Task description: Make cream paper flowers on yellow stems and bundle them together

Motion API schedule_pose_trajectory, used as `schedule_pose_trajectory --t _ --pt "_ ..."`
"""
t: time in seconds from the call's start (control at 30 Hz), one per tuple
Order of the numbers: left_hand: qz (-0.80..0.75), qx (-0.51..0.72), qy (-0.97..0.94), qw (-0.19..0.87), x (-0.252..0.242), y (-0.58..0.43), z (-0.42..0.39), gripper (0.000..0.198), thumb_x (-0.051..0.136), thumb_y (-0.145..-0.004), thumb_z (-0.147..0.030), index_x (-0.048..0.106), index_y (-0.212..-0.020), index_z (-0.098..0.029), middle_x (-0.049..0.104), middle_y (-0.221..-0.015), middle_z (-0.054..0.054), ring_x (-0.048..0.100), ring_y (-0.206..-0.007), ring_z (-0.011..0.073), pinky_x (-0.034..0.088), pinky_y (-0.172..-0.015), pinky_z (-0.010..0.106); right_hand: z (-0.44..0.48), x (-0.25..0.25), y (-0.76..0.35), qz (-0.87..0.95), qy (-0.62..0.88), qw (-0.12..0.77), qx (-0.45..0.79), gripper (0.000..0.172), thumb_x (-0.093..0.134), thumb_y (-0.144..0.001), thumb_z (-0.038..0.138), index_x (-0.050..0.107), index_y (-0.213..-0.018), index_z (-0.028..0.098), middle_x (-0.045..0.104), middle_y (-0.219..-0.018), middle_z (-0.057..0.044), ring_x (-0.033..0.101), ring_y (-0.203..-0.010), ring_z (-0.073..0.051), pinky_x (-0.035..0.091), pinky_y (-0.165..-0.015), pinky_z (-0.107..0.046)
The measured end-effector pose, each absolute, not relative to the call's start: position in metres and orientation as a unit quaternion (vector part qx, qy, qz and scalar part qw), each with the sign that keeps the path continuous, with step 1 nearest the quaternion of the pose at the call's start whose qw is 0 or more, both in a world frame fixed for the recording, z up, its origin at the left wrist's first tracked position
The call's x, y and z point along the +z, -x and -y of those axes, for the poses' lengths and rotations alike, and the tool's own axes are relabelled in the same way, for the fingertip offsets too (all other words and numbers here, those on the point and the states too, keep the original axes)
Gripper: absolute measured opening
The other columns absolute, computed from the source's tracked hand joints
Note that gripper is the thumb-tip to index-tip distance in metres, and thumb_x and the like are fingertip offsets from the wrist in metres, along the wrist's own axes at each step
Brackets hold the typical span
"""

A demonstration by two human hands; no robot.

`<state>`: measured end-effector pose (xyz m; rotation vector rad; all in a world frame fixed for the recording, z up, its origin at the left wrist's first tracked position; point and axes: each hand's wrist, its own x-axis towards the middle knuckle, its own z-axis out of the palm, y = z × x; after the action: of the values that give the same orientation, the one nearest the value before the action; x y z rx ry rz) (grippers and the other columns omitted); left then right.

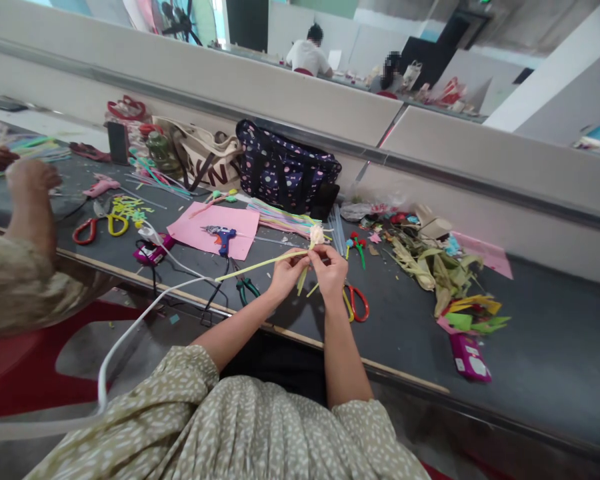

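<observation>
Between my hands stands a small cream-white fuzzy flower (317, 234), its head above my fingertips. My right hand (331, 270) is closed in a pinch just under the flower head. My left hand (289, 275) pinches a long pale yellow pipe cleaner (253, 266), which stretches out to the left. Shorter yellow-green ends hang down below the fingers. Where the pipe cleaner meets the flower's stem is hidden by my fingers. Scissors with red and yellow handles (361, 305) lie partly behind my right wrist. Green-handled pliers (247, 289) rest left of my left hand.
A blue glue gun (225, 240) lies on pink paper (183, 225). Pastel pipe cleaners (280, 219) lie before a dark dotted bag (285, 167). Dried husks (430, 260) and a purple box (470, 358) are at right. A co-worker's arm (30, 213) reaches in at left. A white cable (130, 331) crosses the table edge.
</observation>
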<state>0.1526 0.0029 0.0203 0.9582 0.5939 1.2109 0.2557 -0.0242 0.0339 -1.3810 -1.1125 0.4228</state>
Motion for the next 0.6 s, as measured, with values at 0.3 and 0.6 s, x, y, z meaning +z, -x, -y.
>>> schedule_pose_trajectory --t 0.3,0.6 --pt "-0.282 0.549 -0.435 0.656 0.017 -0.155 -0.007 0.02 0.077 -0.067 -0.033 0.071 -0.073 -0.014 0.068 -0.069 0.003 0.057 -0.061 0.0117 0.048 -0.063 0.024 0.039 0.04 -0.25 0.556 0.603 0.562 0.103 0.023 0.054 -0.086 0.034 0.069 -0.102 0.025 0.067 -0.096 -0.006 0.061 -0.086 -0.019 0.048 -0.075 -0.031" --pt "-0.291 0.52 -0.339 0.728 0.017 -0.154 -0.01 0.025 0.082 -0.061 -0.031 0.068 -0.073 -0.013 0.069 -0.071 0.004 0.063 -0.061 0.012 0.05 -0.067 0.026 0.039 0.035 -0.254 0.482 0.618 0.609 0.126 0.022 0.056 -0.084 0.039 0.067 -0.089 0.02 0.067 -0.087 -0.004 0.061 -0.074 -0.015 0.046 -0.062 -0.026"
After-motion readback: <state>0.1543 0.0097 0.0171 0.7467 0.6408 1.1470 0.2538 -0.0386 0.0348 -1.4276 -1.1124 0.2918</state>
